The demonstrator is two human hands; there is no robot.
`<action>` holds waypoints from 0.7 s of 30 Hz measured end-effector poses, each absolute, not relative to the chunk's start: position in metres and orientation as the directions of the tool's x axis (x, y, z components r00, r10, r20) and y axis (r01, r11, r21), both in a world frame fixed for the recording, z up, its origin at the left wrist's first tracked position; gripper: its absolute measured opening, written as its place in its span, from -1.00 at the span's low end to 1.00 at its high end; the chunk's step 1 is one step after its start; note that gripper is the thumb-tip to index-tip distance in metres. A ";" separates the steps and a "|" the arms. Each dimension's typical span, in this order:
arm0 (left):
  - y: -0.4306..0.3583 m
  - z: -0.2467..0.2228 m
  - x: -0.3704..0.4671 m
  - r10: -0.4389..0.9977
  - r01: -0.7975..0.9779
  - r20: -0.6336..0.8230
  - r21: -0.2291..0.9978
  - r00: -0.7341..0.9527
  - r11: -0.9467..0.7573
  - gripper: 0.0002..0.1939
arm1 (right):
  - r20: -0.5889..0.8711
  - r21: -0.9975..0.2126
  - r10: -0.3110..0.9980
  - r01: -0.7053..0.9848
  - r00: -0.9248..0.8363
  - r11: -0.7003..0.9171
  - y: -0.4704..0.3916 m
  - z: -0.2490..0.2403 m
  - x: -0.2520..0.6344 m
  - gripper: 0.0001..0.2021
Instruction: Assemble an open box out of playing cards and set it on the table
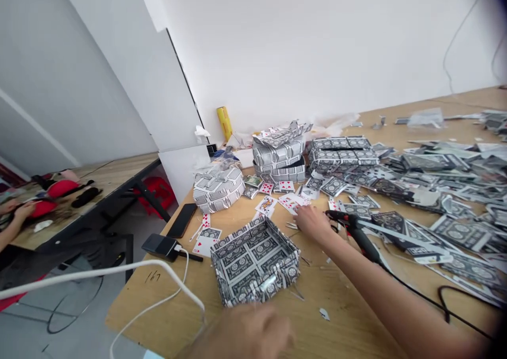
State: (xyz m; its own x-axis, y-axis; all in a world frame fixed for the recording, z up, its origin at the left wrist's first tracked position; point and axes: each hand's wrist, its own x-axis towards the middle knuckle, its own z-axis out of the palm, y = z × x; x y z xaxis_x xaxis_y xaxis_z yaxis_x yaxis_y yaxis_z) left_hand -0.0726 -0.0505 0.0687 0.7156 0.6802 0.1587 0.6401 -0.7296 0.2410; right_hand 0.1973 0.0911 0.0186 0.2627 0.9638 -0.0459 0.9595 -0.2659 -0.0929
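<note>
An open square box made of folded playing cards [255, 261] stands on the wooden table. Just in front of its near edge is my left hand [247, 332], smeared by motion, so its fingers cannot be made out. My right hand [312, 221] reaches beyond the box to the right, fingers bent down at loose face-up cards [293, 201]; whatever it holds is too small to tell. Close by on its left lies a small metal tool [292, 225]. To its right rests a black and red glue gun [358, 237] with a black cable.
Further card-made boxes [219, 187] [343, 153] stand at the back. Card heaps [467, 232] cover the right side. A phone [181, 220], a power bank [160, 246] and a white cable lie left. Another person's hand [24, 211] shows at the far-left table.
</note>
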 end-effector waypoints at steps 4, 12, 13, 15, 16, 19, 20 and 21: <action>-0.003 0.071 -0.027 0.758 0.729 0.054 0.236 0.650 -0.642 -0.61 | -0.077 -0.039 0.962 0.964 0.261 -0.264 0.098 0.008 0.195 -0.71; 0.017 0.059 -0.023 0.711 0.746 -0.243 0.105 0.660 -0.657 -0.80 | 0.049 0.057 0.983 0.982 0.178 -0.181 0.087 0.024 0.192 -0.71; 0.019 0.060 -0.028 0.706 0.739 -0.240 0.087 0.666 -0.668 -0.80 | 0.064 0.062 0.985 0.985 0.159 -0.163 0.082 0.027 0.192 -0.70; 0.026 0.059 -0.039 0.691 0.709 -0.178 0.065 0.700 -0.702 -0.75 | 0.082 0.070 0.989 0.989 0.123 -0.129 0.072 0.032 0.194 -0.69; 0.031 0.058 -0.044 0.679 0.689 -0.128 0.065 0.723 -0.722 -0.71 | 0.092 0.070 0.990 0.991 0.111 -0.117 0.065 0.034 0.195 -0.70; 0.047 0.051 -0.056 0.621 0.618 -0.031 0.152 0.783 -0.772 -0.70 | 0.196 0.016 0.971 0.990 0.135 -0.141 0.041 0.037 0.197 -0.70; 0.052 0.049 -0.058 0.600 0.591 0.005 0.171 0.800 -0.788 -0.69 | 0.255 -0.034 0.955 0.988 0.153 -0.149 0.032 0.038 0.198 -0.69; 0.056 0.047 -0.061 0.589 0.575 0.036 0.178 0.807 -0.798 -0.68 | 0.314 -0.100 0.934 0.985 0.168 -0.143 0.023 0.039 0.199 -0.67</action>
